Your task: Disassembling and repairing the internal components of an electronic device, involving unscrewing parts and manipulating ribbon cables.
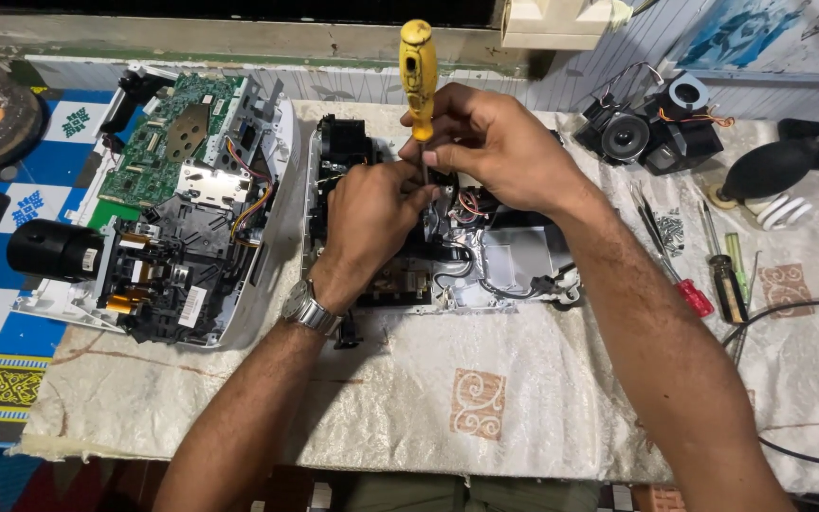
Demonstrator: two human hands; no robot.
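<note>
The opened device chassis [485,261] is lying mid-table on the pale cloth [428,398], white-shelled, black parts and wires exposed. The left hand [367,213] is curling its fingers onto its innards; the right hand [490,147] is pinching the upright yellow screwdriver [417,71].

Screwdriver tip [425,180] seemingly behind fingers [419,194]

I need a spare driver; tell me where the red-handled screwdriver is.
In the head view, the red-handled screwdriver lies on the cloth-covered table right of the right forearm, beside a dark-handled screwdriver and below the black speaker assembly.
</note>
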